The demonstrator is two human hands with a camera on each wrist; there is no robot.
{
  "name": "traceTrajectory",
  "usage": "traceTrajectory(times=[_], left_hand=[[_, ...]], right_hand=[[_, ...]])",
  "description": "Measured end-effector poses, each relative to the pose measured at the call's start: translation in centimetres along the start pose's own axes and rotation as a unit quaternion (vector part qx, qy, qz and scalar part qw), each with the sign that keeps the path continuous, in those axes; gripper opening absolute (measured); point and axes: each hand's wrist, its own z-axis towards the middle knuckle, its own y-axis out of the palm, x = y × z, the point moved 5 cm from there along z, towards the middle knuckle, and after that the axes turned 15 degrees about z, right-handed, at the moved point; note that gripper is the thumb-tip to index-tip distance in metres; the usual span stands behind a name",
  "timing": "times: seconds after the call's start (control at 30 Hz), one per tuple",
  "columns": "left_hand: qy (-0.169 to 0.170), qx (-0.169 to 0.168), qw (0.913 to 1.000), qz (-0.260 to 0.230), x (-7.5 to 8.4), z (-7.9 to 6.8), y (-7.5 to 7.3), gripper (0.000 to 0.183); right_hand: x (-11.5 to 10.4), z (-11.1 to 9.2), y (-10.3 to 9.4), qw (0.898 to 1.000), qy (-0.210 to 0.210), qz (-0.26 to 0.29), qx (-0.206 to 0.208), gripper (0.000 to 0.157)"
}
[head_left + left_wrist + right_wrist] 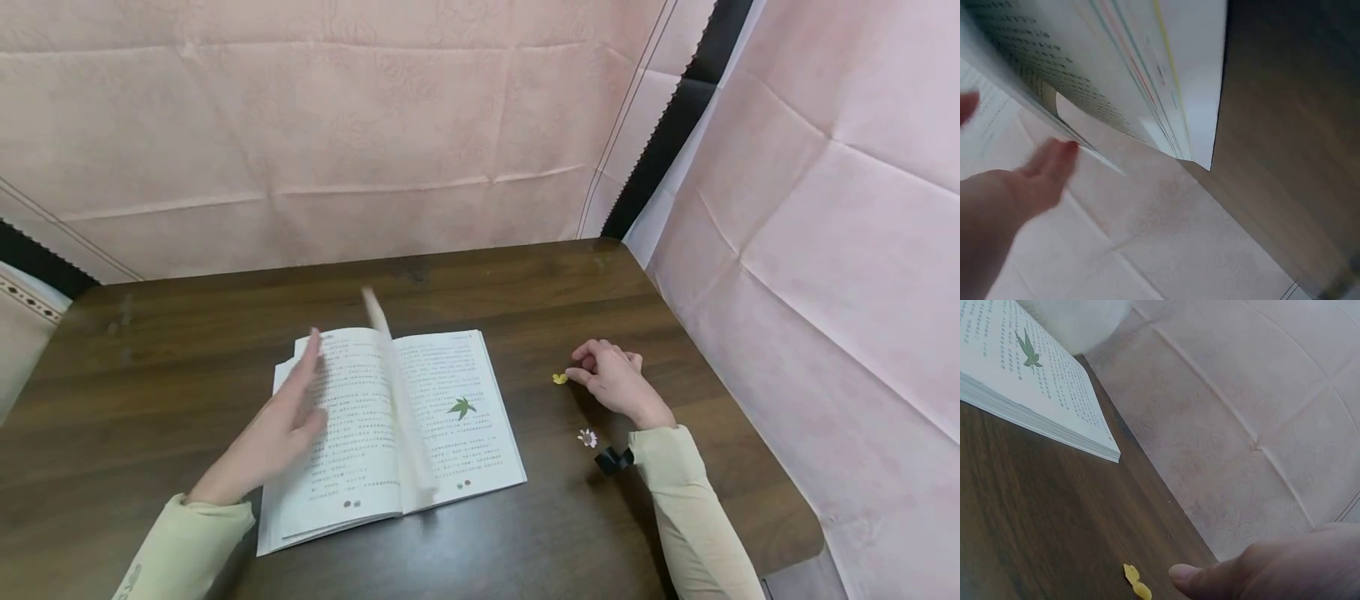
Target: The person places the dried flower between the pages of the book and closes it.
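Observation:
An open book [351, 417] with printed text lies in front of me, one blurred page [405, 417] standing up between its two sides. Over the left-hand page is my left hand [281, 429], its fingers extended and thumb apart, holding nothing. A green leaf [462, 407] rests flat on the right-hand page. Right of the book, my right hand [618, 383] hovers low with loosely bent fingers, thumb tip beside a small yellow flower [559, 378]. The right wrist view shows a gap between thumb and yellow flower [1137, 582]. Nearer me lies a pale pink flower [587, 437].
The dark wooden table [525, 533] ends at the back against a pink cloth [375, 150]; another pink cloth [847, 275] hangs along the right edge. A black strap piece [613, 460] sticks out at the right sleeve.

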Motion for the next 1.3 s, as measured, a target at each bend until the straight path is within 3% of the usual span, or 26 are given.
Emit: traceTrajectory(times=[0.07,0.17,0.3,0.67,1.3], left_hand=[[-0.023,-0.006,0.9996,0.011,-0.5,0.0,0.1,0.102],[-0.056,-0.049,0.9970,0.022,-1.2,0.0,0.7,0.108],[-0.065,-0.081,0.9935,0.046,-1.6,-0.2,1.2,0.102],[-0.075,-0.099,0.9886,0.085,-1.7,-0.5,1.3,0.095],[-0.099,-0.113,0.9837,0.099,-2.4,-0.4,2.1,0.093]], right_hand=[[0.1,0.0,0.1,1.000,-0.001,0.000,0.000,0.028],[0.3,0.0,0.2,1.000,0.000,-0.002,-0.002,0.026],[0.5,0.0,0.5,1.000,-0.004,-0.006,-0.009,0.023],[0.0,0.4,1.5,0.999,-0.010,-0.009,-0.037,0.020],[-0.3,1.2,2.0,0.997,-0.009,-0.041,-0.059,0.011]])
